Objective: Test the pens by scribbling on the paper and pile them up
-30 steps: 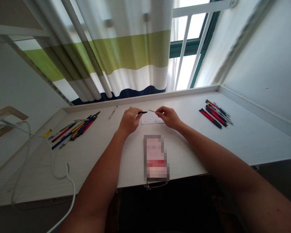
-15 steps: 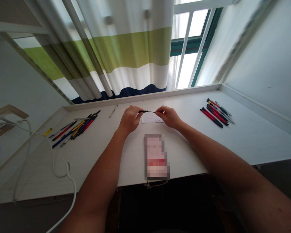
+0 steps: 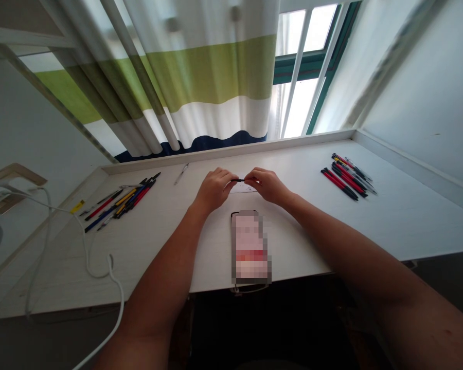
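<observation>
Above a small white paper (image 3: pixel 242 188), both hands meet at a short dark pen barrel (image 3: pixel 238 180). My left hand (image 3: pixel 215 189) pinches one end of this barrel between thumb and fingers. From the other side my right hand (image 3: pixel 269 186) closes its fingertips where a thin pen refill enters the barrel; the refill itself is now almost wholly hidden. Nearer the desk's front edge lies a phone (image 3: pixel 250 246), its screen blurred out.
Several loose pens (image 3: pixel 123 203) lie in a pile at left, and several red and black pens (image 3: pixel 347 177) at right. A single clear pen (image 3: pixel 181 173) rests near the back ledge. A white cable (image 3: pixel 113 277) runs along the left side of the desk (image 3: pixel 293 246).
My hands have come closer together, and the thin rod that showed between them has slid out of sight. The view has shifted slightly.
</observation>
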